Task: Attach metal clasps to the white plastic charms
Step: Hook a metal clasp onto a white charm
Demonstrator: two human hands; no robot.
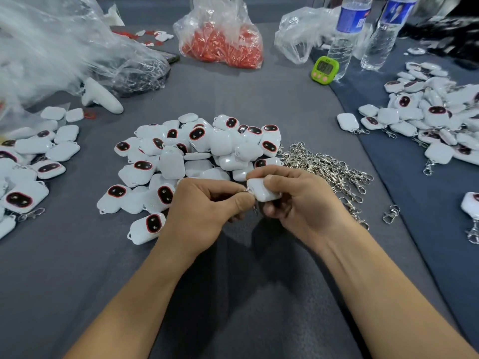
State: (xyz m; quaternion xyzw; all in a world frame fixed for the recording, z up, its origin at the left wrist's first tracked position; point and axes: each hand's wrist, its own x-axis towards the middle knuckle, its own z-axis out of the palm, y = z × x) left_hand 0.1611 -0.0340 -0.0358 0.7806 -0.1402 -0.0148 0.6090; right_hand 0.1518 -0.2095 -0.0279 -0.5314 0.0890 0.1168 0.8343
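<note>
Left hand [204,211] and right hand [303,203] meet low-centre over the grey table [259,94]. Right fingers [274,181] are clenched round 1 white charm [264,193], plain back up, its printed face not visible. Left thumb and forefinger pinch a metal clasp [248,192] at its ring, pressed against the charm's corner. Judged step: working the ring through the charm's small loop. Can't tell if the ring is through, since fingertips cover the joint. Risks: if the pinch loosens the ring slips off the thin loop and the clasp drops to the table. Forcing the ring in at an angle could snap the plastic loop. The hook end dangling below the left thumb could snag, since the loose clasp pile [329,167] lies just right of the hands. The charm heap [197,151] of undone pieces sits just behind the hands, so a dropped unfinished charm could get mixed back in. The finished pile [427,117] at far right, clasps on, is cut off by the frame edge. The left batch [31,161] is cut off too. Green timer [324,69]: digits blurred, unreadable. The plastic bag [51,42] at top left is crumpled and its contents are hidden.
</note>
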